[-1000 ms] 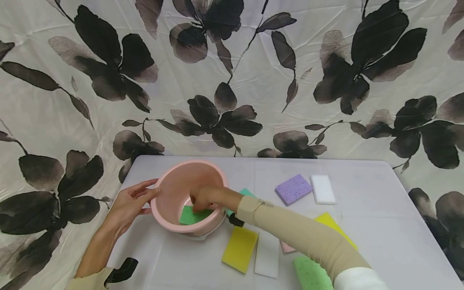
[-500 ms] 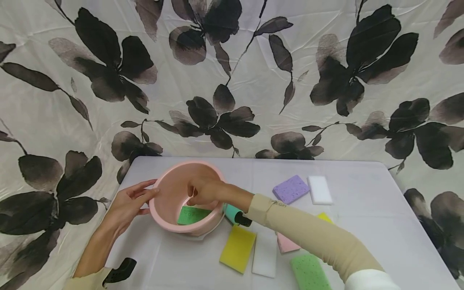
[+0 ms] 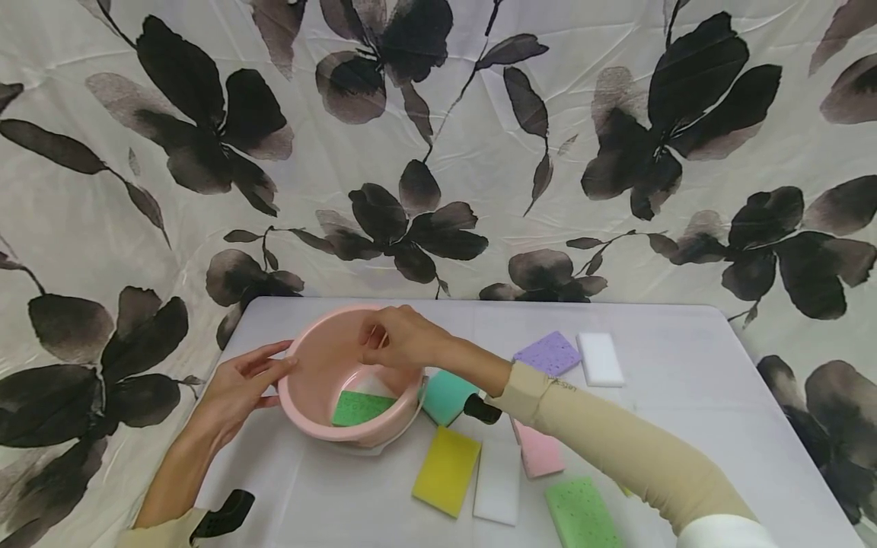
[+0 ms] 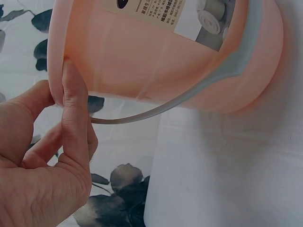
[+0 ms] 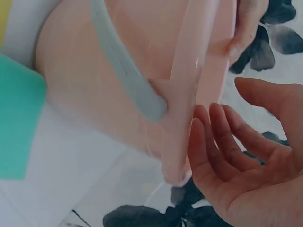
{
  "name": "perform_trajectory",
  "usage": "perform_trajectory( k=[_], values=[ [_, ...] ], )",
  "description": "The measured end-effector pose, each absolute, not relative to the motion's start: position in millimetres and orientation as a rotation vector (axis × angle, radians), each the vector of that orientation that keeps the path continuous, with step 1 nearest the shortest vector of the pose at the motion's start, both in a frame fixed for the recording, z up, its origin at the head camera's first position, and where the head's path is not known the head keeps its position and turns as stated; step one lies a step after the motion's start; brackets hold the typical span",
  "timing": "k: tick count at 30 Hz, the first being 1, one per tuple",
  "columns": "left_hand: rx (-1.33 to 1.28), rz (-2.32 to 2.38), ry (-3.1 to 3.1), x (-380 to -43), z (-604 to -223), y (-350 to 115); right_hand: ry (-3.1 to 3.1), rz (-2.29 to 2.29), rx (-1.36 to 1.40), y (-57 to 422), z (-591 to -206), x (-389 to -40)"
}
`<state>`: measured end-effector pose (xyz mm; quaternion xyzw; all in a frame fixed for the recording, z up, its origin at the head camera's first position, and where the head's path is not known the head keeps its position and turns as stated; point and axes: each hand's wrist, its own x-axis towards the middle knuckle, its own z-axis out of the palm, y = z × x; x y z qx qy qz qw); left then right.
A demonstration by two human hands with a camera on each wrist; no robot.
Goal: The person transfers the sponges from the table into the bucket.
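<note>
A pink bucket (image 3: 301, 399) stands tilted toward the camera at the table's left side. Its rim is pinched between thumb and fingers of my left hand (image 3: 240, 384), which the left wrist view shows close up with the grey handle (image 4: 180, 97) hanging below. On the bucket's bottom lies a green sponge (image 3: 363, 409). Over the bucket's far right rim hovers my right hand (image 3: 411, 339), its fingers loosely bent. The right wrist view shows that hand (image 5: 251, 156) holding nothing, fingertips right by the rim.
Right of the bucket lie a teal sponge (image 3: 444, 394), a yellow one (image 3: 447, 472), a white one (image 3: 497, 483), a pink one (image 3: 539, 450) and a light green one (image 3: 582, 511). Behind my right forearm are a purple sponge (image 3: 548, 353) and a white block (image 3: 600, 359).
My right hand has risen from the green sponge at the bucket's bottom up to the rim, moving right, and left the sponge inside. The left hand keeps its hold on the rim.
</note>
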<state>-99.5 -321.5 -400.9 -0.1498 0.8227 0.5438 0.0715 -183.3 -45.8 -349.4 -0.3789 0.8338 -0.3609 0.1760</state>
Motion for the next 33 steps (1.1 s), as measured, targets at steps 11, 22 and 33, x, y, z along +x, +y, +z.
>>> perform_trajectory(
  k=[11,22,33],
  values=[
    [-0.431,1.652,2.469,-98.6,-401.2,-321.2,2.372,-1.245,-1.102,-14.9,-352.8,-192.0],
    [-0.421,1.669,2.474,-97.7,-401.3,-321.9,2.396,-1.355,-0.974,16.2,-361.0,-201.2],
    [-0.448,1.664,2.477,-98.3,-403.5,-321.6,2.368,-1.427,-0.796,39.7,-387.9,-206.7]
  ],
)
